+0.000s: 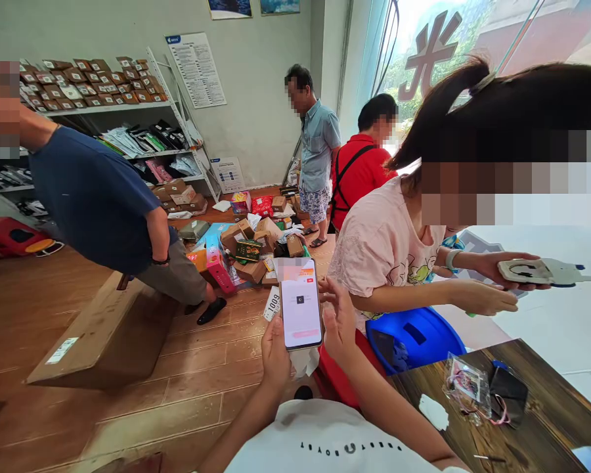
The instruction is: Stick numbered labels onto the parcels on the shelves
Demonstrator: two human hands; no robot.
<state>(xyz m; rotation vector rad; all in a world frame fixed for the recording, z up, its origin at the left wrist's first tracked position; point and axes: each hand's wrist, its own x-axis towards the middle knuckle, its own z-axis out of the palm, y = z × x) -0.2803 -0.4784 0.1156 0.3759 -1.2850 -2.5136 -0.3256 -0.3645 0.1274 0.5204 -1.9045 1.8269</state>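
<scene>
A smartphone (pixel 301 318) with a lit, mostly white screen is upright in front of me, a small dark square in the middle of its display. My left hand (pixel 276 345) grips its lower left edge, thumb along the side. Just left of the phone, a white label (pixel 272 303) printed 1009 shows above my left thumb; whether I hold it too, I cannot tell. Close to the phone's right edge is my right hand (pixel 339 318), thumb and fingers apart, and contact with the phone is unclear.
Piled parcels (pixel 251 249) lie on the floor ahead. A large carton (pixel 113 328) stands left, beside a walking person (pixel 93 190). At right, a person in pink (pixel 374 249) holds a white handheld device (pixel 536 270) near a blue bin (pixel 423 335) and wooden table (pixel 536 374). Loaded shelves (pixel 113 108) line the wall.
</scene>
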